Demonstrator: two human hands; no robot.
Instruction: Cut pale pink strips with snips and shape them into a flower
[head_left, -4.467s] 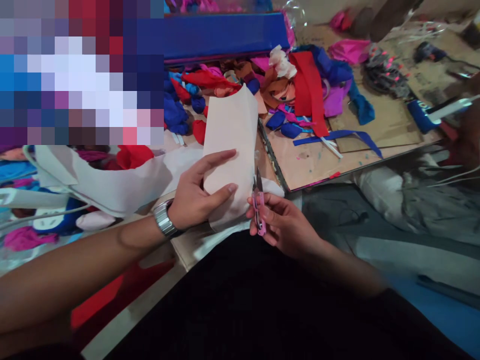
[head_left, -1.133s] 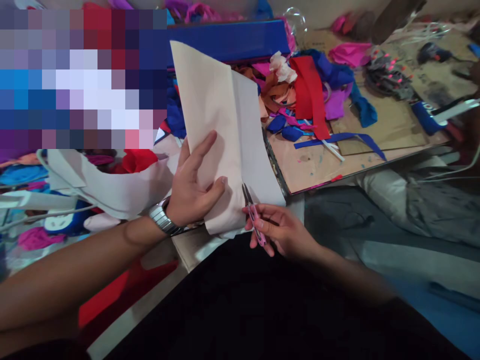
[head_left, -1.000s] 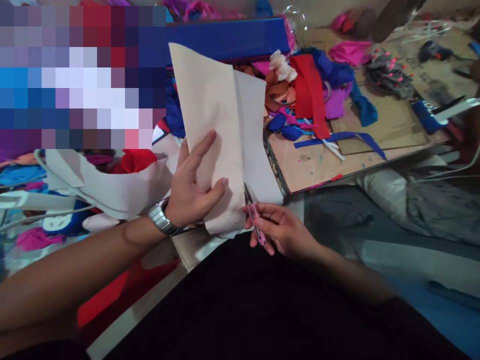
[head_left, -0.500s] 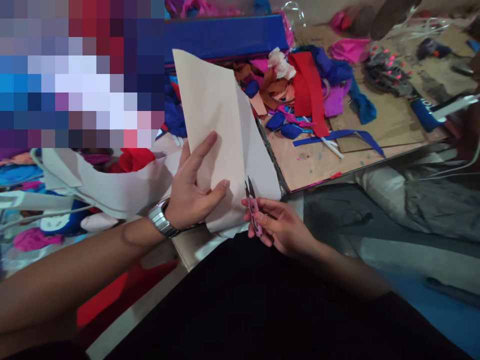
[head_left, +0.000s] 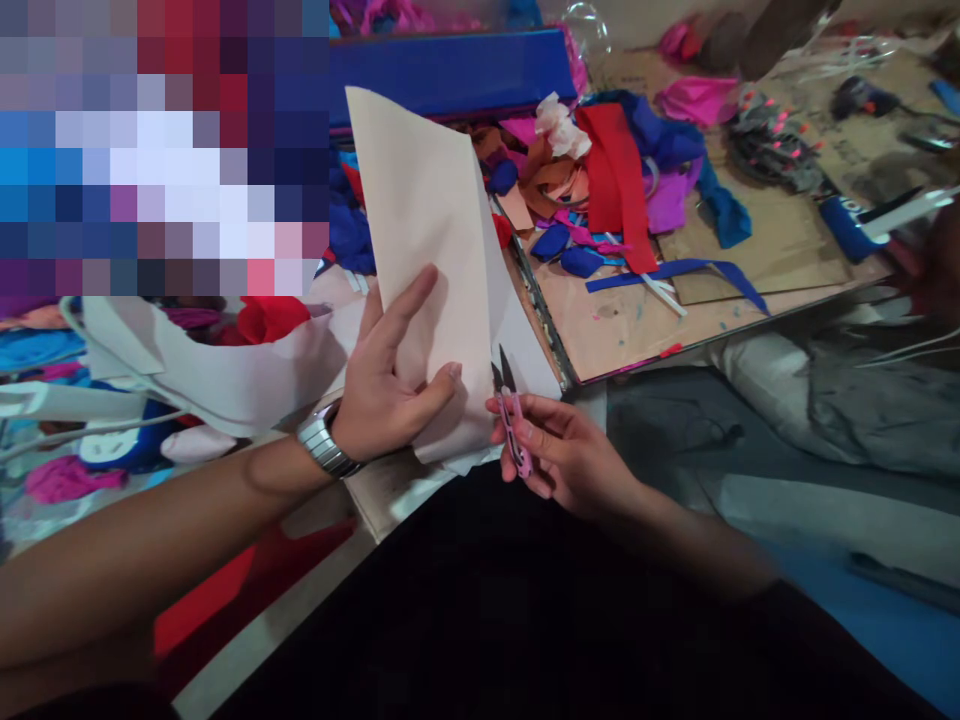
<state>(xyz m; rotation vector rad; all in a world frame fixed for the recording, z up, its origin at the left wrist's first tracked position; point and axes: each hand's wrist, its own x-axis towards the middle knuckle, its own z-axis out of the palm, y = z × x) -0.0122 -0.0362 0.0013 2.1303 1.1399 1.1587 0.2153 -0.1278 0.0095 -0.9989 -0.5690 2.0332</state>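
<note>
A folded cream-white sheet (head_left: 427, 200) lies at the middle, its long right edge running down toward me. My left hand (head_left: 394, 375) rests on its lower part with thumb and fingers spread, pressing it; some fingers are hidden at the sheet's left edge. Small pink snips (head_left: 514, 430) are pinched in my right hand (head_left: 574, 450), their two dark blades parted and pointing up beside the sheet's right edge. More white material (head_left: 525, 345) shows under and to the right of the folded sheet.
Red, blue, pink and orange scraps (head_left: 615, 190) lie beyond the sheet beside a long blue box (head_left: 450, 75). A white curved piece (head_left: 217, 380) stands at left. Blue-and-white glue guns lie at left (head_left: 124, 430) and right (head_left: 855, 225). A pincushion (head_left: 780, 145) sits at the back right.
The right edge of the folded sheet has shifted slightly right, covering more of the material beneath. My right hand and the snips have moved slightly right and down.
</note>
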